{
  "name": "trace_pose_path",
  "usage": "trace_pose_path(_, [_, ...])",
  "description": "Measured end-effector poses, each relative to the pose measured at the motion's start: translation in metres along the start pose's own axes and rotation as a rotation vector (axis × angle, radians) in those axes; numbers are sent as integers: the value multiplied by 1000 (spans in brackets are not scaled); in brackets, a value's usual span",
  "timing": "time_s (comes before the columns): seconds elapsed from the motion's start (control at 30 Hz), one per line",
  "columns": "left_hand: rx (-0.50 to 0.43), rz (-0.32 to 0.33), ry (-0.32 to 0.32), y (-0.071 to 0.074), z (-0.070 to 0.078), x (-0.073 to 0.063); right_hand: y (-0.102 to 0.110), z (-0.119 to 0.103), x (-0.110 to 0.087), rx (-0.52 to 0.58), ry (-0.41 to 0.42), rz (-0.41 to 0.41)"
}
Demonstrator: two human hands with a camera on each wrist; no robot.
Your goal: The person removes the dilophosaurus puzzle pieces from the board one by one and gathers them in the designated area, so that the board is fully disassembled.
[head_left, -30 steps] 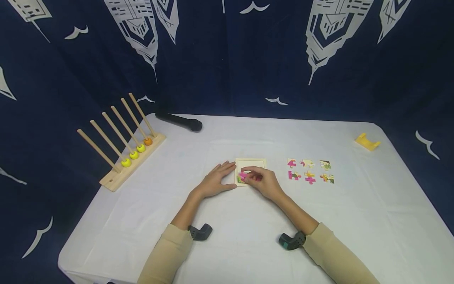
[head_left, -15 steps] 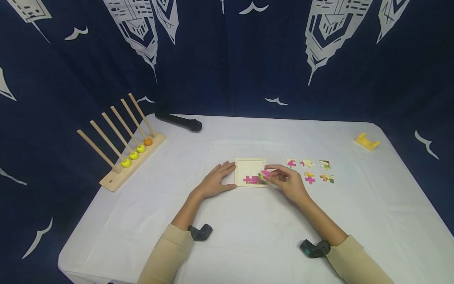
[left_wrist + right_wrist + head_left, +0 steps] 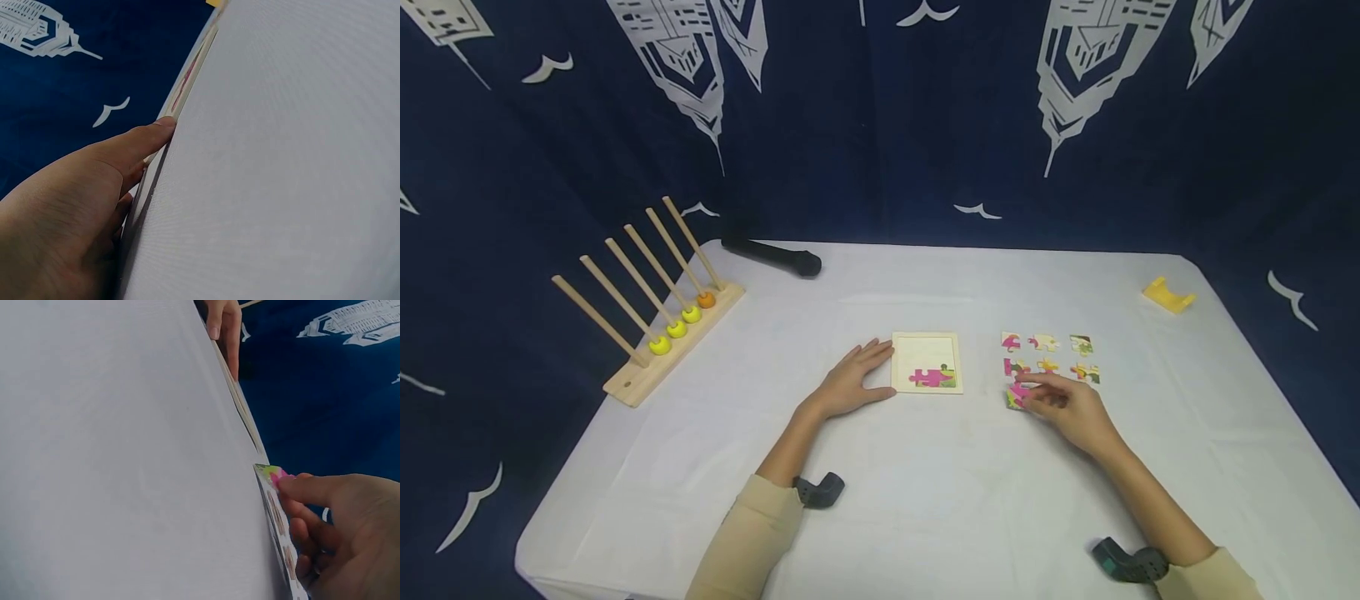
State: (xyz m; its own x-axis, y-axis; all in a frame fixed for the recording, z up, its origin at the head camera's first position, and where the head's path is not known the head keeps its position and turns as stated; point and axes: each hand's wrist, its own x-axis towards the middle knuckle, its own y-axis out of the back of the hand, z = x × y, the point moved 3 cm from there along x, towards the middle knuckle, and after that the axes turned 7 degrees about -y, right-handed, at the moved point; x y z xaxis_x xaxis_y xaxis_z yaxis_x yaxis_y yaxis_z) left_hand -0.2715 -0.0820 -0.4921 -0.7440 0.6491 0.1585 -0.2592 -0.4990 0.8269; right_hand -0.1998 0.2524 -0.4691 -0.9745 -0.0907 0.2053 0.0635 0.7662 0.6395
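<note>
My left hand (image 3: pixel 853 381) lies flat on the table with its fingertips and thumb at the left edge of a square wooden puzzle tray (image 3: pixel 925 336). Joined puzzle pieces (image 3: pixel 934 377), pink and green, sit in the tray's lower right part. My right hand (image 3: pixel 1071 408) pinches a pink and green puzzle piece (image 3: pixel 1017 395) by its right side, low over the table just in front of the loose pieces. In the right wrist view the piece (image 3: pixel 272 474) shows between thumb and forefinger. Loose puzzle pieces (image 3: pixel 1043 342) lie in two rows right of the tray.
A wooden peg stand (image 3: pixel 643 379) with yellow and orange beads stands at the left. A black microphone (image 3: pixel 775 257) lies by the table's back edge. A yellow bracket-shaped piece (image 3: pixel 1168 296) lies at the back right. A dark blue patterned curtain (image 3: pixel 880 150) hangs behind the table.
The right hand has lifted a pink and green piece out of the tray and carried it right to the loose pieces. The left hand has stayed at the tray's edge.
</note>
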Motion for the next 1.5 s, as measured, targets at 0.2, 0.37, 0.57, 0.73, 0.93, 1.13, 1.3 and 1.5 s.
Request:
trace_pose_path(0.2, [9, -2, -2, 1, 0, 0, -2, 2, -2, -95, 31, 20])
trace_pose_path(0.37, [3, 3, -3, 2, 1, 0, -4, -1, -1, -181, 56, 55])
trace_pose_path(0.57, [9, 8, -5, 2, 0, 1, -5, 0, -1, -191, 62, 55])
trace_pose_path(0.73, [18, 4, -4, 1, -1, 1, -6, -1, -1, -157, 68, 83])
trace_pose_path(0.93, [22, 7, -1, 2, -1, 0, -16, -21, 8, -61, 80, 107])
trace_pose_path(1.13, [8, 27, 0, 1, -2, 0, -39, -49, 23, -44, 104, 51])
trace_pose_path(1.3, [-3, 39, 17, 0, -3, 0, -60, -62, 37, -47, 128, -40])
trace_pose_path(1.5, [-19, 44, 14, 0, -1, 1, -83, -68, 49, -93, 124, -135])
